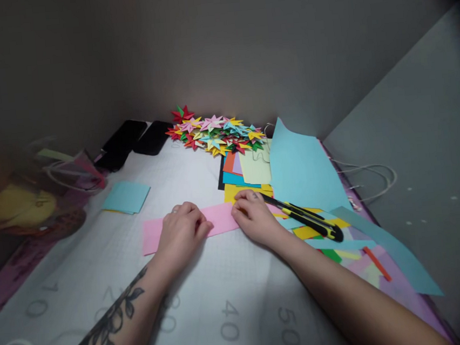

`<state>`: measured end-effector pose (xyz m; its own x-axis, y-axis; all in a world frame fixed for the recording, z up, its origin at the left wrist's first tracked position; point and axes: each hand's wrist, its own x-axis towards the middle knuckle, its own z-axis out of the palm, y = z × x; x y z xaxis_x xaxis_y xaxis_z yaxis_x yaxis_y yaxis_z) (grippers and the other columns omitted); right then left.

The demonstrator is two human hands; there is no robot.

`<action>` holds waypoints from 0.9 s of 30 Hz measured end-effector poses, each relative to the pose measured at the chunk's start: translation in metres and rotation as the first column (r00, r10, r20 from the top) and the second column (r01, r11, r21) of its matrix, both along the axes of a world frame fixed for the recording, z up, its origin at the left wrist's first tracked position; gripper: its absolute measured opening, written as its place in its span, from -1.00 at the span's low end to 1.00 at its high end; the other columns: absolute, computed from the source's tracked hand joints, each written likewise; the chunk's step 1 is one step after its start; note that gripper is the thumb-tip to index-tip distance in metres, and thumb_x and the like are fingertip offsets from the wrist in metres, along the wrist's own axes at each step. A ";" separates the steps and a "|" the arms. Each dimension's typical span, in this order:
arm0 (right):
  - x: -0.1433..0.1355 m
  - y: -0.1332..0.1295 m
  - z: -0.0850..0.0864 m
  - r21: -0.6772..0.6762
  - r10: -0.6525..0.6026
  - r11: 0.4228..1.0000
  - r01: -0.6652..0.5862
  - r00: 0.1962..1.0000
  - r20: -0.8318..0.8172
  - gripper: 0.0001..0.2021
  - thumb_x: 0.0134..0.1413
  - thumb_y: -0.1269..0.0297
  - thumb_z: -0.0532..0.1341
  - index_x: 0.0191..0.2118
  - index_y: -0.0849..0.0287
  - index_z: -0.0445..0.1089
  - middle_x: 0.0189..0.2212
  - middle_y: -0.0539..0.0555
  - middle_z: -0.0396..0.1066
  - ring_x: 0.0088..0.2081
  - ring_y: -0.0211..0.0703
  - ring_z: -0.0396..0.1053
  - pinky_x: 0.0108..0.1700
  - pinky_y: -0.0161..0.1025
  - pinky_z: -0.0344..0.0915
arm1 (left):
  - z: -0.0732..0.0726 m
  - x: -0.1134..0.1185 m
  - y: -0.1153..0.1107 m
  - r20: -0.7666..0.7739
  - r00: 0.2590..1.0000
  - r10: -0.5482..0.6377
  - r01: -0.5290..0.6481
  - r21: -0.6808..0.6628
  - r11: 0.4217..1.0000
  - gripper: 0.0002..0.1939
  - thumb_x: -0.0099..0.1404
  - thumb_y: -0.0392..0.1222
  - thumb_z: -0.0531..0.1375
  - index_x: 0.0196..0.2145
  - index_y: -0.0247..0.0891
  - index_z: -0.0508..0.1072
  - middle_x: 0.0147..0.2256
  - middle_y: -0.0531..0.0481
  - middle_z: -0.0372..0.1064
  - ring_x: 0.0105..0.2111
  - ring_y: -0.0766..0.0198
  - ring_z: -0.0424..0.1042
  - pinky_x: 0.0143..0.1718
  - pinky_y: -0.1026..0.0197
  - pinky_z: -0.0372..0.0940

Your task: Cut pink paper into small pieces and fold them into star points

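A long pink paper strip point(222, 219) lies across the white, number-printed table cover point(200, 284). My left hand point(184, 225) rests on the strip's left part, its fingers curled together on the paper. At the strip's right part, my right hand point(252, 213) pinches the paper's edge with bent fingers. A black and yellow utility knife point(308, 219) lies just right of my right hand, on top of coloured paper pieces.
Folded paper stars point(214, 133) pile up at the back, near two black phones point(151, 138). Light-blue squares point(126, 197) lie left. A large blue sheet point(302, 165), paper scraps point(351, 253) and white cables point(376, 174) are right.
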<state>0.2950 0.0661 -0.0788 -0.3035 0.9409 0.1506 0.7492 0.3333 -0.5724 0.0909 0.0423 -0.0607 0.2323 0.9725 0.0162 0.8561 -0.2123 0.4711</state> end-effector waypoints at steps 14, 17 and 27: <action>0.011 -0.001 -0.003 -0.006 0.066 0.998 -0.066 0.998 0.006 -0.82 0.06 0.39 0.15 -0.52 0.18 0.39 -0.10 0.16 0.29 -0.02 0.02 0.18 0.02 0.03 0.18 | -0.002 0.001 -0.001 -0.005 1.000 0.006 -0.006 0.030 1.000 -0.78 0.26 -0.13 0.11 -0.47 -0.24 0.46 -0.30 -0.07 0.36 -0.26 0.16 0.29 -0.20 0.10 0.17; 0.011 -0.001 -0.002 -0.010 0.060 0.998 -0.060 0.998 0.010 -0.82 0.06 0.40 0.15 -0.53 0.17 0.39 -0.09 0.15 0.29 -0.02 0.02 0.17 0.02 0.01 0.19 | -0.001 0.002 -0.001 -0.002 1.000 0.011 -0.011 0.031 0.999 -0.78 0.26 -0.14 0.10 -0.47 -0.24 0.45 -0.30 -0.07 0.35 -0.26 0.16 0.28 -0.20 0.11 0.17; 0.011 -0.002 -0.004 -0.006 0.057 0.998 -0.057 0.998 0.008 -0.83 0.06 0.39 0.15 -0.52 0.18 0.39 -0.07 0.17 0.29 -0.01 0.03 0.17 0.02 0.03 0.19 | -0.002 0.003 -0.001 -0.031 0.999 0.018 -0.016 0.057 0.998 -0.78 0.24 -0.12 0.11 -0.48 -0.23 0.45 -0.32 -0.06 0.36 -0.27 0.15 0.28 -0.23 0.12 0.18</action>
